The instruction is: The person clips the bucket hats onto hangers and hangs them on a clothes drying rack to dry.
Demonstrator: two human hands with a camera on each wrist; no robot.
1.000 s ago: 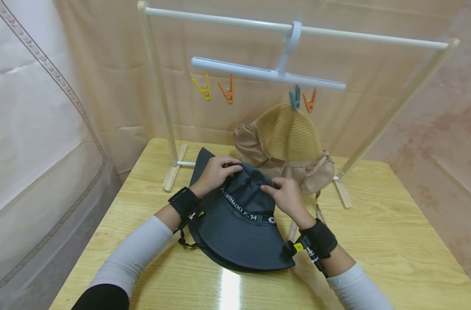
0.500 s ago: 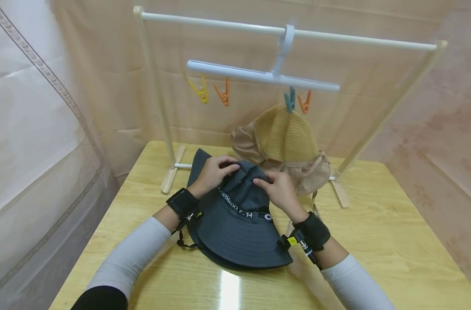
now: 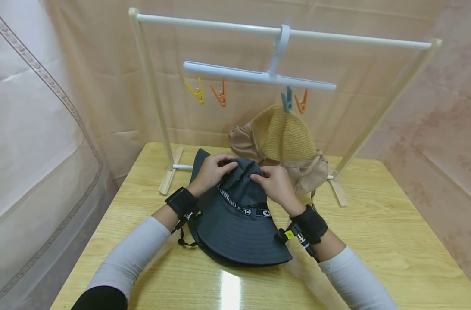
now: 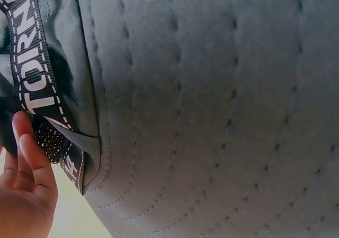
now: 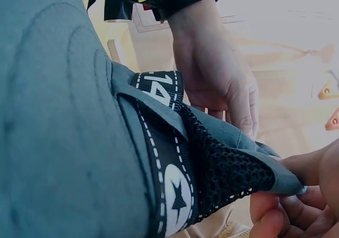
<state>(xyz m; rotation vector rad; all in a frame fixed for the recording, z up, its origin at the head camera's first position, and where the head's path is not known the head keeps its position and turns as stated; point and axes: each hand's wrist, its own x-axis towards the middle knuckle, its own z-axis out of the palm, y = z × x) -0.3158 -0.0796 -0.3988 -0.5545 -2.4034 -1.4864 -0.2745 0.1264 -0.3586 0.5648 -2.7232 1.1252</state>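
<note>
A dark grey bucket hat (image 3: 243,241) with a black lettered band (image 3: 235,204) is held between both hands over the table. My left hand (image 3: 213,172) pinches the left side of its crown at the top. On the crown's right side, my right hand (image 3: 276,185) pinches the fabric between thumb and fingers. In the right wrist view the pinched cloth (image 5: 286,179) stands out beside black mesh (image 5: 228,164). The left wrist view is mostly filled by the stitched brim (image 4: 212,111), with the left hand's fingers (image 4: 34,164) at the band.
A straw-coloured hat (image 3: 285,135) with a beige brim hangs behind, held by a teal clip (image 3: 287,100). A white hanger (image 3: 258,76) bears yellow (image 3: 196,91) and orange clips (image 3: 221,92). The rack (image 3: 219,26) stands on the wooden table (image 3: 375,241).
My right hand has shifted slightly left, closer to the left hand, drawing the crown's top a little narrower. The whole scene has drifted slightly left in the head view.
</note>
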